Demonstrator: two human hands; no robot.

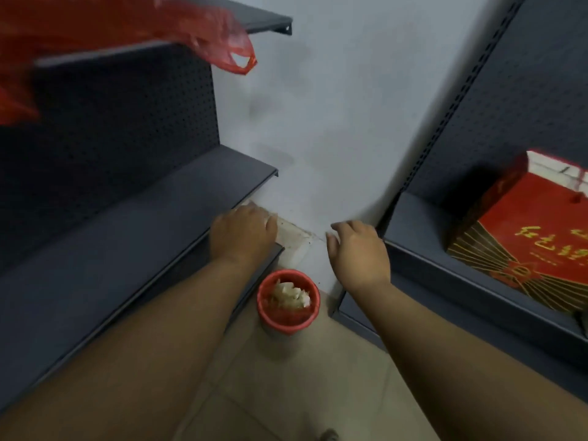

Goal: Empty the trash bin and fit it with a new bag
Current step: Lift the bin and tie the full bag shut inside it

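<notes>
Two bare forearms fill the lower frame, the left hand (243, 232) and right hand (358, 253) both reaching down with fingers loosely spread and holding nothing. Below and between them, the red-lined trash bin (288, 302) stands on the floor at centre, full of pale scraps. Tugging its thin liner carelessly could tear it and spill the scraps; a spare red bag (203, 33) lies on the shelf (264, 22) at upper left.

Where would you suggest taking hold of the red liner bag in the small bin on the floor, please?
Probably at the liner's folded-over edge around the bin rim, from straight above with both hands, left hand and right hand, on opposite sides. The bin stands upright between the shelf units with its mouth open upward and pale trash inside.
</notes>
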